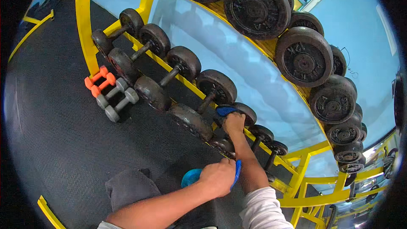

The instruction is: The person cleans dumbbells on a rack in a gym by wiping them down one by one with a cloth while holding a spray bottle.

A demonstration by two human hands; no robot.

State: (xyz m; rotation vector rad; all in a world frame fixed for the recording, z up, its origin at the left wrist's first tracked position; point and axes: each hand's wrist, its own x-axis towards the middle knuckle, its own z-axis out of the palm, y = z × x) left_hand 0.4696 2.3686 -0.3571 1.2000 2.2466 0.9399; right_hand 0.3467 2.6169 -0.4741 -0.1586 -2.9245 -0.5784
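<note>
My right hand point(234, 122) reaches into the lower rack and presses a blue cloth point(225, 110) against a dark metal dumbbell. That dumbbell's back head point(249, 114) shows just beyond the knuckles, and the front head point(222, 145) lies beside my forearm. Nearer to me, my left hand point(217, 176) is closed around what looks like a bottle. Its round turquoise end point(191, 177) sticks out on one side and a blue part point(237, 174) on the other; the middle is hidden by my fingers.
Several more dumbbells point(190, 121) lie along the yellow rack's lower rails point(192, 86). Larger ones point(303, 57) line the upper shelf. Two orange dumbbells point(103, 84) and two grey dumbbells point(122, 104) rest on the black floor point(63, 133) by the rack's leg. A pale blue wall point(254, 79) stands behind.
</note>
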